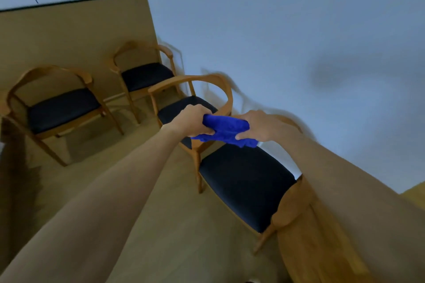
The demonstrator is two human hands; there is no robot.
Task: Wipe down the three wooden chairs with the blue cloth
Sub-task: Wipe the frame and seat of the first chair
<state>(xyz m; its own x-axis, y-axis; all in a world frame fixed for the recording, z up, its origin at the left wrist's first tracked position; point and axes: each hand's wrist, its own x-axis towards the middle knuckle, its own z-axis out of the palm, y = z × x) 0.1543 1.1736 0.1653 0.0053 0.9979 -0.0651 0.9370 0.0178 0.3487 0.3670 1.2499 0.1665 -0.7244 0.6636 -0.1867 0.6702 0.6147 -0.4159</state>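
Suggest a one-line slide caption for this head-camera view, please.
Both hands, left hand and right hand, grip a bunched blue cloth above the nearest wooden chair; more dark-seated chairs stand beyond.

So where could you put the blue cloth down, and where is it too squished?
Free patches: the dark seat of the nearest chair, just below both hands, left and right, which hold the blue cloth. Also the seats of the left chair and the far chair, and the floor between them. Crowded: where the middle chair nearly meets the nearest one.

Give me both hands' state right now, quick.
Left hand: closed, gripping the left end of the blue cloth.
Right hand: closed, gripping the cloth's right end.
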